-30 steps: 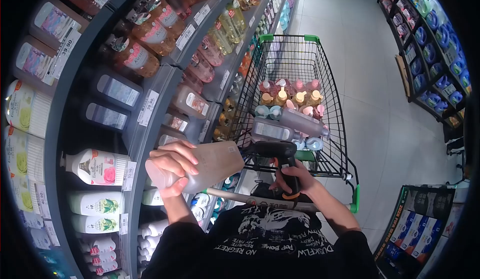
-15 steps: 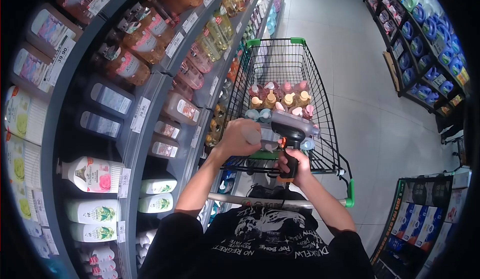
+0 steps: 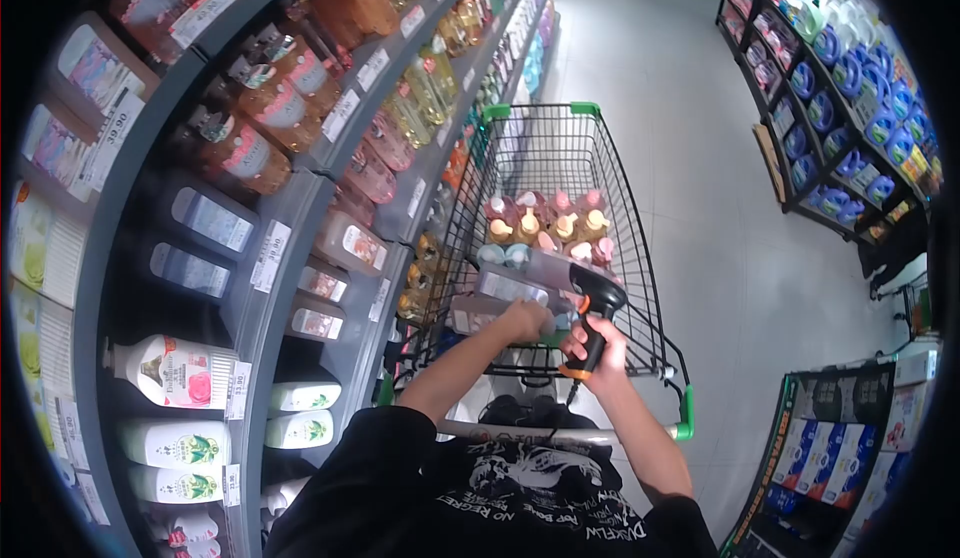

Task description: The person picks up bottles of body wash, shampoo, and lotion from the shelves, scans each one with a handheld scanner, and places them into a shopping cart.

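My right hand (image 3: pixel 597 350) is closed round the handle of a black and orange barcode scanner (image 3: pixel 600 303), held over the near end of the shopping cart (image 3: pixel 655 288). Close to its left, my left hand (image 3: pixel 526 321), partly blurred, is closed on a see-through bottle (image 3: pixel 478 310) lying on its side. Just beyond it lies another clear bottle (image 3: pixel 510 284) with a pale label. Farther in, several pump bottles (image 3: pixel 545 220) with pink, cream and pale blue tops stand in rows inside the cart.
Shelves on the left hold amber bottles (image 3: pixel 250 158), white bottles (image 3: pixel 180 442) and price tags (image 3: pixel 270 256). A rack of blue detergent bottles (image 3: pixel 820 113) stands to the right, with a box display (image 3: pixel 820 458) nearer. The cart's handlebar (image 3: pixel 530 432) crosses in front of me.
My left hand has lowered toward me and turned, so the bottle in it now points left. The scanner has shifted slightly right and down. The view has tilted, placing the cart lower.
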`<action>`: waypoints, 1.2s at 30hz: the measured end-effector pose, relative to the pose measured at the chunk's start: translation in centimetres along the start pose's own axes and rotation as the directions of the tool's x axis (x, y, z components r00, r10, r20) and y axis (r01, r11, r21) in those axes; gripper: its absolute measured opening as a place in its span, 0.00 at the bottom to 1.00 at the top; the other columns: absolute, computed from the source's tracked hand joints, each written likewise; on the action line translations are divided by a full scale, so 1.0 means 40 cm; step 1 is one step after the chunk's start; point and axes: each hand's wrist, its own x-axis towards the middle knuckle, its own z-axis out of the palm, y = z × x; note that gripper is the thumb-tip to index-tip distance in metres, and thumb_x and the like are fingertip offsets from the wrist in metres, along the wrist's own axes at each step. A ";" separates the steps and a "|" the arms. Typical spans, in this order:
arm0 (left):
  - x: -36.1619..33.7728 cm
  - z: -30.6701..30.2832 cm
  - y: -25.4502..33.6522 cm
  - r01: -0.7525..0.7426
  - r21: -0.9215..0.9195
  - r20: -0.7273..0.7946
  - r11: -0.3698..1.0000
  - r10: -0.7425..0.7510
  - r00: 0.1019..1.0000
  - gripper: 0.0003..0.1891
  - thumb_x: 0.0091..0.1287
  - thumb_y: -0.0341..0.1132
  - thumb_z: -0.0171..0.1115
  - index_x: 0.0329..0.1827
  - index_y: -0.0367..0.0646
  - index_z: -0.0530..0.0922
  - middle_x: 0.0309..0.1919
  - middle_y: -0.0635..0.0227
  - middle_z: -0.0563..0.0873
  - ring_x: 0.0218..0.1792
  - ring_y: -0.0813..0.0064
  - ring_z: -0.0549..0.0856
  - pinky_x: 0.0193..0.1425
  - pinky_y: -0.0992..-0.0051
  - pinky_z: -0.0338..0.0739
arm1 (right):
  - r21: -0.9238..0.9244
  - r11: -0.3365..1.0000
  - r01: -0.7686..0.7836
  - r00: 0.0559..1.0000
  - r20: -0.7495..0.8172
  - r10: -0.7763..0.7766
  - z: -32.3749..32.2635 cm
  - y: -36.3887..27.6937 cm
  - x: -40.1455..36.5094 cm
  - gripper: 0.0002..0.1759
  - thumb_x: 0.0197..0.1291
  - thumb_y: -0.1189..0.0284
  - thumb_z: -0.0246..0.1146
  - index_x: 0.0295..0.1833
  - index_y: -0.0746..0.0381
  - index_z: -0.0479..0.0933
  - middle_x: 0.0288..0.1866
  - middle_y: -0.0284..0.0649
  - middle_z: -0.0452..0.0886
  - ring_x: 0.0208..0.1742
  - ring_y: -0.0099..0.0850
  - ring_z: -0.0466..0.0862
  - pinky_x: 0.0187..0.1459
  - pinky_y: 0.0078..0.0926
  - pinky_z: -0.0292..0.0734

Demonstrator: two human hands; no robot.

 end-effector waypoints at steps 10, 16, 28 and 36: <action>-0.169 0.057 -0.239 -0.075 -0.396 -0.550 0.915 -0.171 0.818 0.23 0.49 0.33 0.67 0.50 0.39 0.77 0.50 0.53 0.77 0.56 0.53 0.75 0.61 0.61 0.72 | 0.061 0.992 -0.112 0.994 -0.010 0.113 -0.001 0.025 0.016 0.18 0.58 0.67 0.58 0.54 0.57 0.71 0.21 0.31 0.66 0.17 0.22 0.63 0.33 0.23 0.66; -0.396 -0.124 -0.330 0.221 -0.621 -0.781 0.752 -0.570 -0.256 0.24 0.48 0.31 0.68 0.48 0.34 0.72 0.46 0.51 0.75 0.52 0.49 0.74 0.60 0.60 0.68 | 0.061 0.986 -0.153 0.986 -0.054 0.156 0.011 0.025 0.018 0.17 0.59 0.67 0.58 0.54 0.56 0.71 0.23 0.30 0.67 0.19 0.21 0.65 0.34 0.24 0.69; -0.418 -0.240 -0.625 0.007 -0.993 -0.111 0.121 -0.879 -0.464 0.29 0.55 0.52 0.70 0.51 0.35 0.82 0.53 0.48 0.82 0.56 0.56 0.80 0.63 0.60 0.70 | 0.026 0.988 -0.154 0.985 -0.073 0.156 0.025 0.035 0.024 0.15 0.58 0.68 0.59 0.50 0.57 0.74 0.21 0.30 0.68 0.19 0.20 0.64 0.31 0.19 0.65; -0.387 -0.114 -0.445 -0.060 -0.701 -0.403 0.710 -0.465 -0.788 0.17 0.55 0.32 0.72 0.42 0.33 0.77 0.38 0.58 0.81 0.41 0.60 0.80 0.49 0.63 0.75 | -0.040 0.990 -0.134 0.991 -0.024 0.133 0.008 0.027 0.030 0.16 0.58 0.66 0.60 0.52 0.55 0.73 0.23 0.31 0.68 0.20 0.23 0.68 0.37 0.26 0.71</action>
